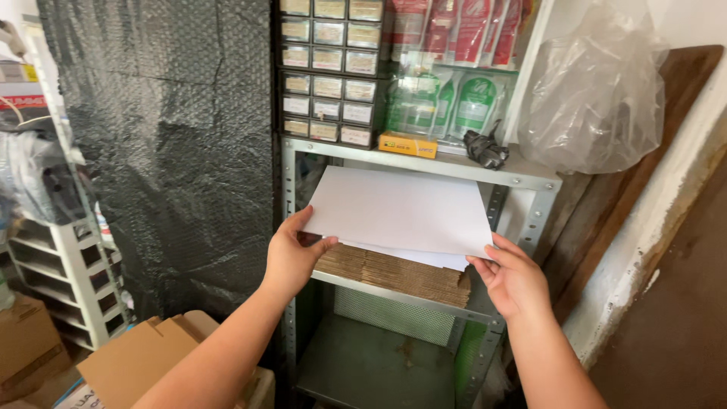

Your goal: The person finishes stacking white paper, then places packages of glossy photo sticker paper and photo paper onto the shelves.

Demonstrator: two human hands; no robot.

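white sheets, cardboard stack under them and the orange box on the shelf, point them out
white sheets [397, 208], head view, middle of the top sheet
cardboard stack [401, 274], head view, its front edge
orange box [407, 145], head view, its front face

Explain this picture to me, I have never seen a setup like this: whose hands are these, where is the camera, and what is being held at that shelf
There is no machine here. The picture comes from a camera worn on a person's head, looking down at their own two bare hands. The left hand and the right hand each grip an edge of a few white paper sheets, held out in front of a grey metal shelf rack. Just under the sheets, on the rack's middle shelf, lies a stack of flat brown cardboard pieces. On the top shelf stand small drawer cabinets, green and red packets, a little orange box and a clear plastic bag. Dark bubble wrap hangs to the left, and an open cardboard box sits below it.
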